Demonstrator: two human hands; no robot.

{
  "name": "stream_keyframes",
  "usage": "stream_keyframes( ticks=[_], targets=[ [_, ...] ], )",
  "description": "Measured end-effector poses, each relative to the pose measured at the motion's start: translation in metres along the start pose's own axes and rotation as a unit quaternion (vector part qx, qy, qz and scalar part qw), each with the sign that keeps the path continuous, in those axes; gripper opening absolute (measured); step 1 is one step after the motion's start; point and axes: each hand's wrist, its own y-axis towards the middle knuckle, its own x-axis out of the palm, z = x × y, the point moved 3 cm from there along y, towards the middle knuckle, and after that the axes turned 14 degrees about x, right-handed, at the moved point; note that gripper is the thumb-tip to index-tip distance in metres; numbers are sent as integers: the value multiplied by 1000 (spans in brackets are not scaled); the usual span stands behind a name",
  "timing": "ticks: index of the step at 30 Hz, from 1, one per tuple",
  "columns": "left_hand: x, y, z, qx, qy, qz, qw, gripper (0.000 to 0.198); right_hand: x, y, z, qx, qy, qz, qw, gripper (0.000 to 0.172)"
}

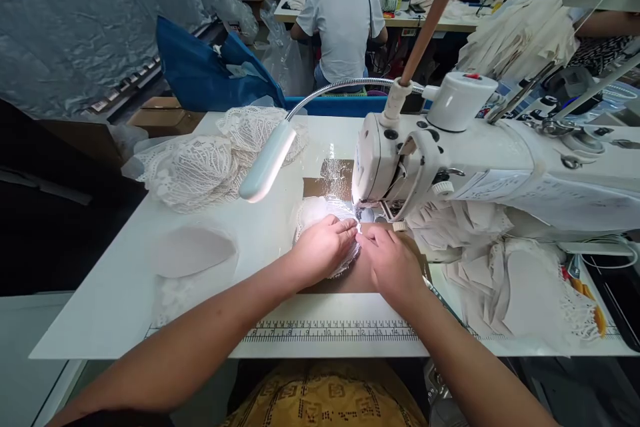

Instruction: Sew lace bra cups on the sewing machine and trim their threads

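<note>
A white lace-edged fabric piece (315, 209) lies under the needle area of a white sewing machine (470, 147). My left hand (324, 245) rests over that piece, its fingers together and pressed onto the fabric beside the presser foot. Close by on the right, my right hand (393, 260) is closed with thumb and forefinger pinched at the fabric's edge. My fingertips nearly meet just in front of the needle, and they hide part of the fabric. Brown covering (345, 285) lies beneath the work.
White lace pieces (195, 170) are heaped at the back left, and a smooth oval piece (193, 251) lies nearer. Stacked fabric pieces (525, 287) lie at the right. A lamp (269, 160) overhangs the table (115, 293). A ruler strip (330, 331) runs along the front; a person (343, 27) sits beyond.
</note>
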Motion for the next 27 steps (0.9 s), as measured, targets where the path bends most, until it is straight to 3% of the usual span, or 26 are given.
stream_keyframes(
  ticks=[8,15,27],
  targets=[
    [-1,8,-22,25,-16,24,999,30,1,11,-5,60,-23,-21,998,53],
    [2,6,-30,50,-28,40,998,30,2,10,-7,55,-36,-4,998,58],
    [0,8,-32,-47,-20,23,998,33,7,5,0,50,-10,17,999,56]
  ],
)
